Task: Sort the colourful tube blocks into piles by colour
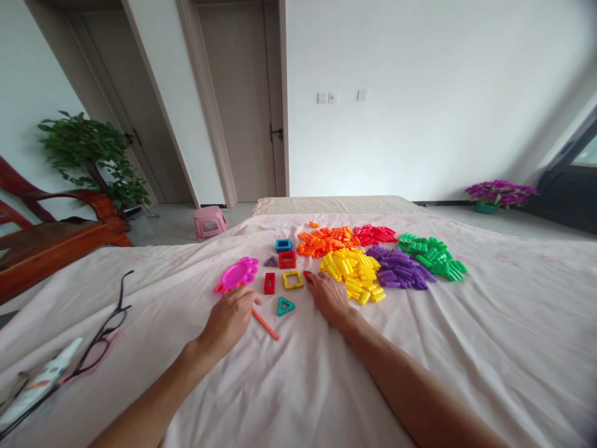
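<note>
My left hand (pixel 236 309) is curled at the near edge of a magenta paw-shaped dish (pixel 239 272). A thin orange stick (pixel 265 324) juts out from its fingers toward me, its upper end hidden. Pinched at the fingertips of my right hand (pixel 329 295) is a small red piece (pixel 308 276), mostly covered. Just left of it lies a yellow square frame (pixel 293 287). Around that are a teal triangle frame (pixel 285 305), a red rectangular frame (pixel 269 284), a purple triangle (pixel 270 262), red square frames (pixel 287 259) and blue square frames (pixel 283 244).
Behind and right of my right hand are piles of yellow pieces (pixel 351 269), orange pieces (pixel 326 240), red pieces (pixel 375 234), purple pieces (pixel 401 267) and green pieces (pixel 431 255). Eyeglasses (pixel 96 348) and a white tube (pixel 44 379) lie left on the cloth-covered table (pixel 489 348).
</note>
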`<state>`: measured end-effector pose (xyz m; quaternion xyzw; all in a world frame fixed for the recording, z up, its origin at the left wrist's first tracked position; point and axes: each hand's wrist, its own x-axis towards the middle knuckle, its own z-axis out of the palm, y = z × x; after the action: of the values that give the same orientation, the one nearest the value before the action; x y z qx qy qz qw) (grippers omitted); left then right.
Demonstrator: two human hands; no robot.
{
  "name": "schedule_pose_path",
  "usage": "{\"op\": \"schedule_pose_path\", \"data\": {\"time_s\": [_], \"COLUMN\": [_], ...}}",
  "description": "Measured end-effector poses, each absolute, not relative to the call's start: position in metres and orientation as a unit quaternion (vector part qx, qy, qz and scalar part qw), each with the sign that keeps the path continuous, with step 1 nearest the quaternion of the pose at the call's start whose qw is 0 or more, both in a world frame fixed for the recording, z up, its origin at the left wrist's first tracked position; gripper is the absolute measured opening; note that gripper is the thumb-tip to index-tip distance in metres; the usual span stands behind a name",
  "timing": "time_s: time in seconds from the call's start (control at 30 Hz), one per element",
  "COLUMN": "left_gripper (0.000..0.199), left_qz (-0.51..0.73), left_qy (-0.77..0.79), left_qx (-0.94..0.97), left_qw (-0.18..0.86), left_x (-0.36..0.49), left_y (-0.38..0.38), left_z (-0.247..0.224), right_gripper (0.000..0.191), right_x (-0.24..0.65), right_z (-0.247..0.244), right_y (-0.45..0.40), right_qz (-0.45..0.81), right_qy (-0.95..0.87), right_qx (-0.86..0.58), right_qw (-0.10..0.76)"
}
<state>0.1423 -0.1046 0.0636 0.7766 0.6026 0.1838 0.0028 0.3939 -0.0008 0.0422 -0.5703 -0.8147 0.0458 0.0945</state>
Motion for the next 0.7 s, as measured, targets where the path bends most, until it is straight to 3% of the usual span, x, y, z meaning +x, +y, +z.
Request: {"op": "schedule_pose_path", "data": {"time_s": [0.13,0.3,0.7], "left_gripper": [0.029,0.029,0.033], "left_qz": [0.131,0.126,0.373], "left_qy": [0.716,0.744,0.786], "left_qx": [0.682,0.655,0.490], "left_qw": [-0.072,-0.040,0.058], "left_x": [0.116,0.101,0.057], "left_y": [-0.089,-0.075,-0.032], "left_z": [0.057,0.044,0.051], "right_gripper": [0.039,0.034,0.037], "right_x": [0.396,0.399,0.401], "right_z": [0.043,0.041,0.046], "right_y": [-0.004,-0.006,-0.007], "right_qz": [0.051,0.055,0.071], "right_qy": [-0.823,-0.829,-0.826], "right_qx": [-0.552,-0.536,-0.534], "right_qw": [0.121,0.149,0.164]}}
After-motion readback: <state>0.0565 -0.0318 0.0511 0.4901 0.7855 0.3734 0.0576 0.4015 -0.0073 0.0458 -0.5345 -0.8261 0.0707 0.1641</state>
